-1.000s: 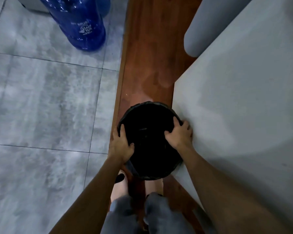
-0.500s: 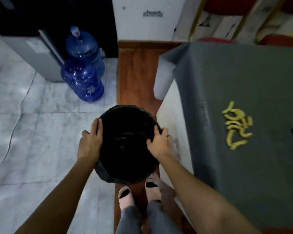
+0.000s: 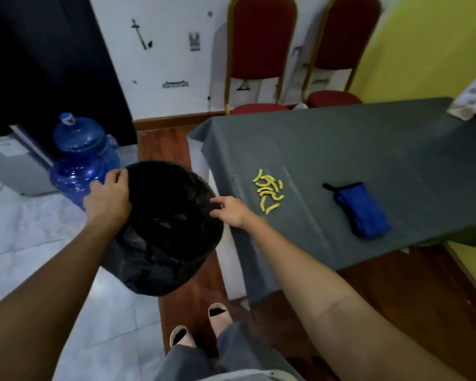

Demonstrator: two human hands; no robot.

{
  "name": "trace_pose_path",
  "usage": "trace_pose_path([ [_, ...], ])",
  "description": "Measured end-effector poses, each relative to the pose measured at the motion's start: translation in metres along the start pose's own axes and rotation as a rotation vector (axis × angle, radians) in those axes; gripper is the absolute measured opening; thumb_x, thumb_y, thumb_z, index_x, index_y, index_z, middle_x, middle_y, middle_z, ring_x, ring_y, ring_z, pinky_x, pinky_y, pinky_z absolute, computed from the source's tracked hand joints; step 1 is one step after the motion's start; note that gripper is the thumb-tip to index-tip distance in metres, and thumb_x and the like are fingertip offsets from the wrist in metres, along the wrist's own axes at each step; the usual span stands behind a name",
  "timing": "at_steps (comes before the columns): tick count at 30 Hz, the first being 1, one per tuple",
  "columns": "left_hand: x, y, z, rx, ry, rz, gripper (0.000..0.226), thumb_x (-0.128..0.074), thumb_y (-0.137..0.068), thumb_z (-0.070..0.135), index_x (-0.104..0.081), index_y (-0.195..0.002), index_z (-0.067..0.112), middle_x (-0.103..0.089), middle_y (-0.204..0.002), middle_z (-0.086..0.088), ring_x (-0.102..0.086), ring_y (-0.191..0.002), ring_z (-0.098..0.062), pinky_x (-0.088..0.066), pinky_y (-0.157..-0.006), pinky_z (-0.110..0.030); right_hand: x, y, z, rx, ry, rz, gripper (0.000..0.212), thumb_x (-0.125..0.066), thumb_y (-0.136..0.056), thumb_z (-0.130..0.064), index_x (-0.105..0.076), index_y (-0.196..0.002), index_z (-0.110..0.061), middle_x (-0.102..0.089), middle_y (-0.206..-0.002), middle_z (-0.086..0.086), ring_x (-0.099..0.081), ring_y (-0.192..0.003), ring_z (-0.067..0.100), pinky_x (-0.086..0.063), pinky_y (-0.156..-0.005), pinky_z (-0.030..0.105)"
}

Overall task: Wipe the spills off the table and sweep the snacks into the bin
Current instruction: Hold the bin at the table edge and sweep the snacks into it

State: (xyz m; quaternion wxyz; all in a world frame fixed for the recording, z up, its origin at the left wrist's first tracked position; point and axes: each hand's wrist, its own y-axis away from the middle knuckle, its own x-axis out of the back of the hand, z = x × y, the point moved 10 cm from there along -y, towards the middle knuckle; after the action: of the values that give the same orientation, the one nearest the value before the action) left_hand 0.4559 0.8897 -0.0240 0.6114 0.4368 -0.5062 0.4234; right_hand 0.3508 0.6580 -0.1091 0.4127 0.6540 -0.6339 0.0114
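A round bin (image 3: 171,229) lined with a black bag is held up beside the table's left end, tilted slightly. My left hand (image 3: 107,199) grips its left rim. My right hand (image 3: 230,210) touches the right rim with fingers loosely spread. A small pile of yellow curled snacks (image 3: 268,192) lies on the grey tablecloth (image 3: 341,149), just right of my right hand. A folded blue cloth (image 3: 362,210) with a black strap lies further right, near the table's front edge.
Two blue water jugs (image 3: 80,158) and a grey appliance (image 3: 8,163) stand on the tiled floor to the left. Two red chairs (image 3: 259,45) stand behind the table. A paper card (image 3: 470,99) rests at the far right corner. My feet (image 3: 201,323) stand on the wood strip.
The bin has been lifted from the floor up to table height. My view has risen to show the table top, snacks and blue cloth. My right hand's grip has loosened.
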Motion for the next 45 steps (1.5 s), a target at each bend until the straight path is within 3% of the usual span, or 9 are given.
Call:
trace_pose_path([
  [3, -0.001, -0.003, 0.025, -0.01, -0.017, -0.026, 0.065, -0.058, -0.081, -0.001, -0.032, -0.141, 0.008, -0.034, -0.142, -0.016, -0.04, -0.107, -0.05, -0.044, -0.079, -0.055, 0.042, 0.017, 0.022, -0.02, -0.308, -0.02, 0.034, -0.054, -0.095, -0.007, -0.054, -0.129, -0.003, -0.06, -0.1, 0.006, -0.059, -0.077, 0.012, -0.048, -0.063, 0.018],
  [5, -0.006, -0.003, 0.036, -0.018, -0.026, -0.03, 0.064, -0.057, -0.083, 0.0, -0.032, -0.141, 0.008, -0.034, -0.141, -0.016, -0.04, -0.106, -0.05, -0.045, -0.078, -0.055, 0.095, 0.029, 0.044, -0.015, -0.352, 0.183, 0.028, -0.051, -0.095, -0.004, -0.059, -0.122, -0.002, -0.059, -0.095, 0.008, -0.056, -0.069, 0.011, -0.047, -0.054, 0.018],
  [10, -0.012, -0.008, 0.05, -0.045, -0.034, -0.013, 0.059, -0.051, -0.086, -0.001, -0.031, -0.141, 0.008, -0.033, -0.142, -0.017, -0.038, -0.104, -0.05, -0.045, -0.077, -0.056, 0.222, 0.095, 0.134, -0.203, 0.207, 0.757, 0.036, -0.056, -0.088, -0.015, -0.063, -0.123, -0.014, -0.058, -0.128, 0.012, -0.053, -0.118, 0.03, -0.042, -0.099, 0.036],
  [15, -0.024, -0.005, 0.068, -0.059, -0.036, -0.057, 0.065, -0.053, -0.085, -0.002, -0.029, -0.144, 0.011, -0.03, -0.146, -0.012, -0.037, -0.105, -0.047, -0.045, -0.074, -0.053, 0.255, 0.144, 0.249, -0.682, 0.585, 0.523, 0.085, -0.055, -0.085, -0.058, -0.005, -0.151, -0.041, 0.005, -0.162, 0.0, 0.002, -0.143, 0.046, -0.007, -0.11, 0.065],
  [17, -0.023, -0.005, 0.073, -0.064, -0.026, -0.06, 0.068, -0.056, -0.083, -0.002, -0.03, -0.143, 0.012, -0.031, -0.146, -0.01, -0.038, -0.105, -0.047, -0.045, -0.073, -0.053, 0.266, 0.156, 0.28, -0.769, 0.59, 0.469, 0.087, -0.048, -0.084, -0.07, 0.007, -0.148, -0.047, 0.015, -0.16, -0.001, 0.004, -0.142, 0.049, -0.002, -0.107, 0.07],
  [20, -0.017, -0.007, 0.079, -0.054, -0.009, -0.057, 0.068, -0.058, -0.081, -0.001, -0.032, -0.142, 0.011, -0.032, -0.146, -0.009, -0.038, -0.105, -0.047, -0.044, -0.074, -0.054, 0.271, 0.154, 0.298, -0.766, 0.441, 0.465, 0.081, -0.045, -0.087, -0.066, 0.009, -0.146, -0.051, 0.004, -0.16, 0.008, -0.018, -0.137, 0.05, -0.021, -0.107, 0.064],
  [24, -0.017, -0.005, 0.082, -0.014, 0.001, -0.08, 0.064, -0.055, -0.083, -0.001, -0.032, -0.142, 0.013, -0.03, -0.147, -0.007, -0.038, -0.109, -0.047, -0.044, -0.079, -0.055, 0.261, 0.14, 0.274, -0.749, 0.516, 0.628, 0.07, -0.04, -0.094, -0.055, -0.001, -0.151, -0.042, -0.021, -0.148, 0.019, -0.037, -0.121, 0.044, -0.034, -0.097, 0.054],
  [28, -0.019, -0.003, 0.084, 0.008, 0.006, -0.09, 0.065, -0.054, -0.084, 0.0, -0.031, -0.143, 0.014, -0.028, -0.149, -0.005, -0.038, -0.112, -0.047, -0.044, -0.081, -0.055, 0.243, 0.114, 0.241, -0.747, 0.42, 0.709, 0.067, -0.037, -0.094, -0.054, -0.008, -0.151, -0.036, -0.018, -0.15, 0.022, -0.036, -0.123, 0.044, -0.034, -0.098, 0.053],
  [45, -0.022, 0.009, 0.093, 0.059, 0.02, -0.074, 0.068, -0.053, -0.082, -0.003, -0.03, -0.143, 0.013, -0.029, -0.148, -0.007, -0.038, -0.114, -0.047, -0.046, -0.079, -0.056, 0.064, 0.007, 0.018, -0.166, 0.453, 0.521, 0.064, -0.053, -0.089, -0.047, -0.028, -0.147, -0.034, -0.031, -0.14, 0.017, -0.045, -0.108, 0.038, -0.043, -0.086, 0.044],
])
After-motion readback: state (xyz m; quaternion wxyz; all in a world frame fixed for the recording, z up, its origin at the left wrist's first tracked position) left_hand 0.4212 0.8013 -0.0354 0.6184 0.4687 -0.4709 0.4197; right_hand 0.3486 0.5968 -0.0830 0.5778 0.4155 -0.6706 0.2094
